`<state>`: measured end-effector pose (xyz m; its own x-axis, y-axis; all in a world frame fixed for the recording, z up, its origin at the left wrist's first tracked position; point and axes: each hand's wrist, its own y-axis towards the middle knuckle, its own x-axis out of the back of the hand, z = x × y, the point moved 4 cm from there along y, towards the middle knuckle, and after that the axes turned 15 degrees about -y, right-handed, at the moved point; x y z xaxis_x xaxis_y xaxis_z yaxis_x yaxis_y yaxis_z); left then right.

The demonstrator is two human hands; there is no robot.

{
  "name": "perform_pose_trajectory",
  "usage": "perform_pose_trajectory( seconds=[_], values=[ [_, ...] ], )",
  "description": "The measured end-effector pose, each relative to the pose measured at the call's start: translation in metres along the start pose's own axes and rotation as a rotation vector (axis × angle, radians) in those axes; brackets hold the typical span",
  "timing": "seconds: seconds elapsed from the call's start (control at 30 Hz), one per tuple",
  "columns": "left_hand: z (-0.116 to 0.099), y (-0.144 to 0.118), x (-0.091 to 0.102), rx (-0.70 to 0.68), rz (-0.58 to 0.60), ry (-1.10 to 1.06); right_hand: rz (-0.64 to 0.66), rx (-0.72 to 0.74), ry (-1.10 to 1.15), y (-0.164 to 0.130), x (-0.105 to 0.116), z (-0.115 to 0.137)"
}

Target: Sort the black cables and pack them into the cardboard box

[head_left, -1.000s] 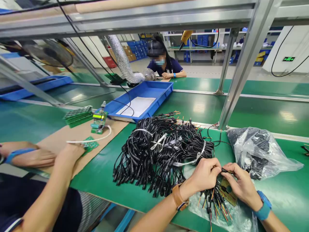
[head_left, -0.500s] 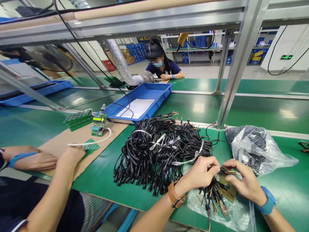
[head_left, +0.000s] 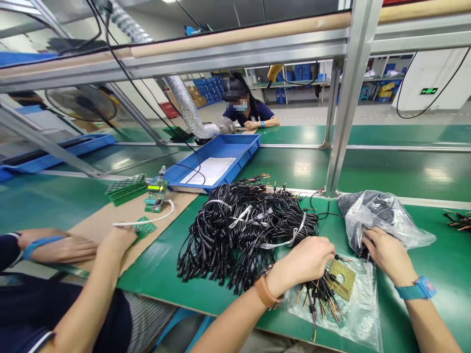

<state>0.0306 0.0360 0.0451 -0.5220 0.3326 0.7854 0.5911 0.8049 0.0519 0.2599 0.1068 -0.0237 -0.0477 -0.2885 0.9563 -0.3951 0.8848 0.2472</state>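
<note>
My left hand is closed in a pinch on a thin black cable, whose coloured wire ends stick out to the right. Under this hand, more cable ends with orange and red bare-tipped wires fan out over a flat clear plastic bag. A yellowish square plate with a round hole lies beside them. My right hand is at the mouth of a clear bag of black parts; its fingertips are hidden there. A large heap of bundled black cables lies left of my hands.
A co-worker's hands work at a green circuit board on cardboard at the left. Behind stand a small lit display unit and a blue tray. A metal post rises behind the cables. Another person sits opposite.
My right hand has left the cable end near my left hand and moved right and up to the bag of black parts. My left hand stays over the cable ends. The view has tilted slightly.
</note>
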Motion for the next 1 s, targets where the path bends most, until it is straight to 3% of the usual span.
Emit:
perform_pose_trajectory(
  seconds=[0.17,0.3,0.43,0.53,0.63,0.7,0.77,0.9,1.0],
  values=[
    [0.005,0.056,-0.009,0.201,-0.137,0.265,0.063,0.019,-0.031,0.002,-0.005,0.01],
    [0.02,0.1,-0.008,0.39,-0.184,0.325,0.095,0.009,-0.048,0.004,-0.004,0.01],
    [0.03,0.115,-0.009,0.454,-0.22,0.335,0.107,-0.025,-0.057,0.004,-0.002,0.01],
    [0.024,0.104,-0.002,0.435,-0.255,0.34,0.111,-0.034,-0.034,0.004,-0.002,0.011],
    [0.009,0.081,0.015,0.383,-0.386,0.264,0.125,-0.032,-0.028,0.005,-0.001,0.013],
    [-0.002,0.063,0.027,0.278,-0.479,0.11,0.135,-0.043,-0.023,0.006,0.0,0.013],
    [-0.009,0.046,0.032,0.109,-0.488,-0.067,0.13,-0.05,0.009,0.007,0.002,0.011],
    [-0.011,0.017,0.02,-0.161,-0.263,-0.205,0.082,-0.09,0.159,0.007,0.007,0.0],
    [0.0,0.004,-0.004,-0.155,-0.037,-0.061,0.055,-0.174,0.323,0.004,0.009,-0.011]
  ],
)
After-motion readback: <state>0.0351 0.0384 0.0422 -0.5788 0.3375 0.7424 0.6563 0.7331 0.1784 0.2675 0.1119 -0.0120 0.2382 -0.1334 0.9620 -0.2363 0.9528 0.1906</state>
